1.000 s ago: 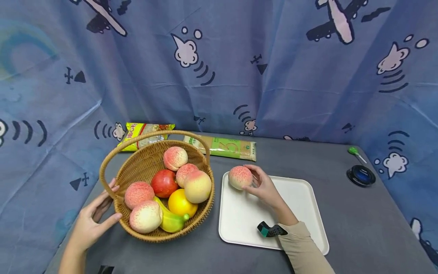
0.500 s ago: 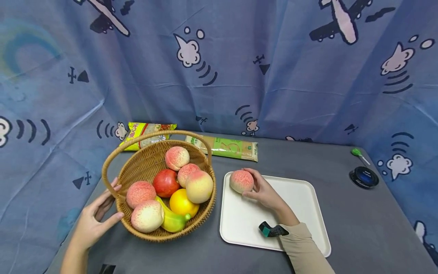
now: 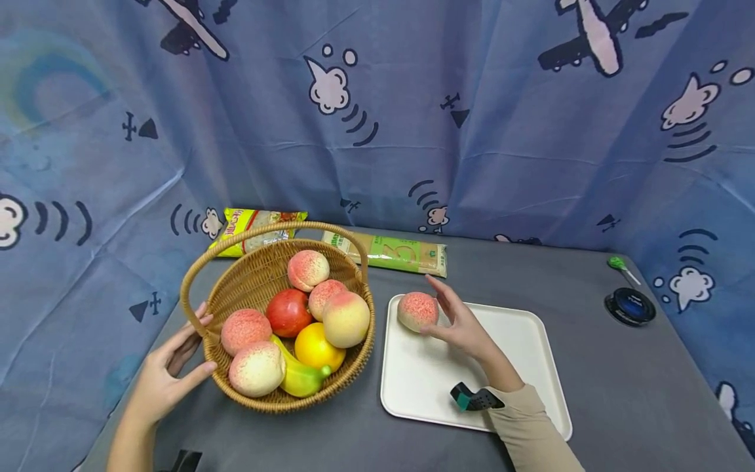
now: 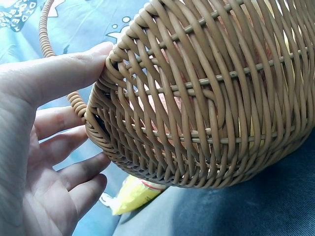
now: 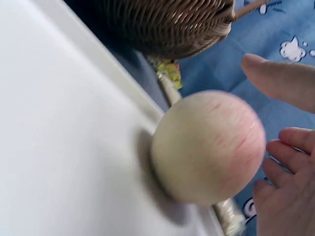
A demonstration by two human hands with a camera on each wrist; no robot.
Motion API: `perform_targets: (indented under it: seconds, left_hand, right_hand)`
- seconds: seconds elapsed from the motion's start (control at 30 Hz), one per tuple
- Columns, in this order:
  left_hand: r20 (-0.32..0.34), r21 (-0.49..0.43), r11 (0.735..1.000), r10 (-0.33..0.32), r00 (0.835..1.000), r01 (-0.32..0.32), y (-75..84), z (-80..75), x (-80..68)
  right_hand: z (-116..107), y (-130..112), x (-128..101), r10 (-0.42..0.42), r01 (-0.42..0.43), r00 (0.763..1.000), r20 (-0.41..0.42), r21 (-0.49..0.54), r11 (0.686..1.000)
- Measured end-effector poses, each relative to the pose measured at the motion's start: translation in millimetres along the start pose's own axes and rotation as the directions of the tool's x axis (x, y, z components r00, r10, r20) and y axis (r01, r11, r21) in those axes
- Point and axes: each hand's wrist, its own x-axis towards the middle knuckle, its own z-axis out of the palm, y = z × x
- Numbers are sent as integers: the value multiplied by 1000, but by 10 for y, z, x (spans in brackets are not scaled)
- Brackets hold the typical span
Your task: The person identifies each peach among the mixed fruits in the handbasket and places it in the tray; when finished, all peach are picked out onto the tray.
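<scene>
A peach (image 3: 417, 311) (image 5: 209, 145) sits on the far left corner of the white tray (image 3: 519, 367) (image 5: 54, 147). My right hand (image 3: 457, 319) (image 5: 278, 162) is just to its right with fingers spread and straight, no longer wrapped round the fruit. My left hand (image 3: 168, 373) (image 4: 47, 147) rests open against the left rim of the wicker basket (image 3: 248, 278) (image 4: 206, 98), thumb on the rim. Inside the basket lie several peaches, a red apple (image 3: 288, 313), an orange (image 3: 318, 347) and a banana (image 3: 297, 377).
Two food packets lie behind the basket: a yellow one (image 3: 250, 226) and a green one (image 3: 401, 252). A round dark blue object (image 3: 630, 306) and a green-tipped stick (image 3: 620, 266) lie at the far right. Patterned blue cloth walls in the grey table (image 3: 619, 393).
My right hand has let go of the peach on the tray; its fingers opened and drew slightly right. The left hand stays on the basket rim.
</scene>
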Motion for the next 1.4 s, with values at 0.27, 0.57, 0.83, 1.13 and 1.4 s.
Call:
perform_targets:
  seconds: [0.27, 0.57, 0.83, 1.13, 1.4]
  left_hand:
    - [5, -29, 995, 92, 996, -92, -6, 1, 19]
    - [0, 30, 1000, -1, 1000, 1, 30, -11, 13]
    - [3, 52, 999, -3, 1000, 3, 30, -9, 20]
    - [0, 29, 999, 29, 1000, -29, 37, 4, 25]
    - [12, 49, 997, 59, 998, -59, 27, 11, 25]
  right_hand:
    - [74, -568, 17, -134, 135, 991, 28, -23, 991]
    - [403, -1190, 238, -256, 262, 945, 204, -1, 965]
    - [853, -1525, 670, -337, 342, 879, 339, 47, 939]
    - [1364, -1767, 1106, -229, 315, 831, 507, -88, 945]
    - [1726, -1733, 1412, -74, 224, 794, 603, -176, 959]
